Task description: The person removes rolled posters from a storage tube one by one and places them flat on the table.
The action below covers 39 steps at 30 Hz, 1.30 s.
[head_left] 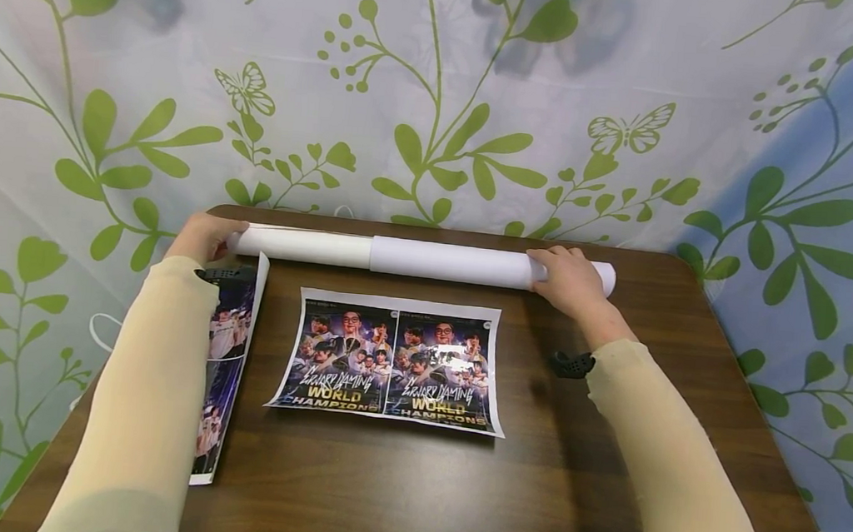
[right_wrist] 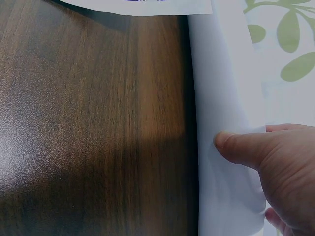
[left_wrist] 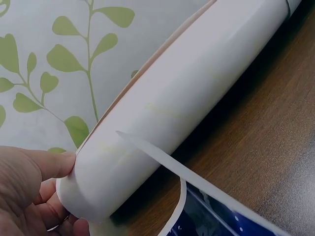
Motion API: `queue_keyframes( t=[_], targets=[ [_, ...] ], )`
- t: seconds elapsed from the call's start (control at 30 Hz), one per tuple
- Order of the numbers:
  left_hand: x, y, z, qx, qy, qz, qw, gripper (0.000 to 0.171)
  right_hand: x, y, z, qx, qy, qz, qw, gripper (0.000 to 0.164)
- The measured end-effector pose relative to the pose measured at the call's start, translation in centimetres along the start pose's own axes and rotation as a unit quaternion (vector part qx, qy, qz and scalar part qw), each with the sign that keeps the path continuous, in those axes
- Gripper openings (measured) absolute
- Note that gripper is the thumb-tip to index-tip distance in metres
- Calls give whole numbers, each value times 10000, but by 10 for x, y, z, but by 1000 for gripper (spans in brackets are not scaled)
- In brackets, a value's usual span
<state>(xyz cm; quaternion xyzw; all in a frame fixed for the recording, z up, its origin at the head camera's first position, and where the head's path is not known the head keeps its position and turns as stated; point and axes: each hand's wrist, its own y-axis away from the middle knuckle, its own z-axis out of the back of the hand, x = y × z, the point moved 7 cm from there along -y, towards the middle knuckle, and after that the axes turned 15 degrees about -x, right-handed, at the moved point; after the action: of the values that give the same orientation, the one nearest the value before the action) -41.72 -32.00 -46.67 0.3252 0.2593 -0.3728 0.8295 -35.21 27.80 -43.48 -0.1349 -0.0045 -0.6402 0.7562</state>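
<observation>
Along the back of the table lies a long white paper roll [head_left: 449,261]. Its left stretch [head_left: 308,246] is slightly creamier, with a visible seam where the whiter part begins. My left hand [head_left: 206,236] grips the roll's left end, thumb on top and fingers curled around the rim in the left wrist view. Near the right end, my right hand [head_left: 574,282] holds the roll, its thumb [right_wrist: 236,145] across the near side and the other fingers mostly hidden behind. In front lies a printed sheet [head_left: 392,363] with two matching group pictures reading "World Champions".
Beside my left forearm lie more printed sheets [head_left: 229,326], partly covered by the sleeve, one corner lifted near the roll. A leaf-patterned curtain [head_left: 425,90] hangs right behind the brown table [head_left: 379,488]. A white cable [head_left: 99,332] loops at the left edge.
</observation>
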Motion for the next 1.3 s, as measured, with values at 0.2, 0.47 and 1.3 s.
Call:
queue_keyframes(
  t=[0.2, 0.47, 1.3],
  targets=[
    [1, -4, 1, 94, 154, 216, 9996, 67, 0, 0, 0, -18, 2, 4, 10000, 67],
    [3, -6, 6, -46, 339, 356, 9988, 64, 2, 1, 1, -5, -4, 7, 10000, 66],
    [10, -7, 22, -208, 890, 474, 9947, 48, 1, 1, 1, 5, -34, -67, 10000, 65]
  ],
)
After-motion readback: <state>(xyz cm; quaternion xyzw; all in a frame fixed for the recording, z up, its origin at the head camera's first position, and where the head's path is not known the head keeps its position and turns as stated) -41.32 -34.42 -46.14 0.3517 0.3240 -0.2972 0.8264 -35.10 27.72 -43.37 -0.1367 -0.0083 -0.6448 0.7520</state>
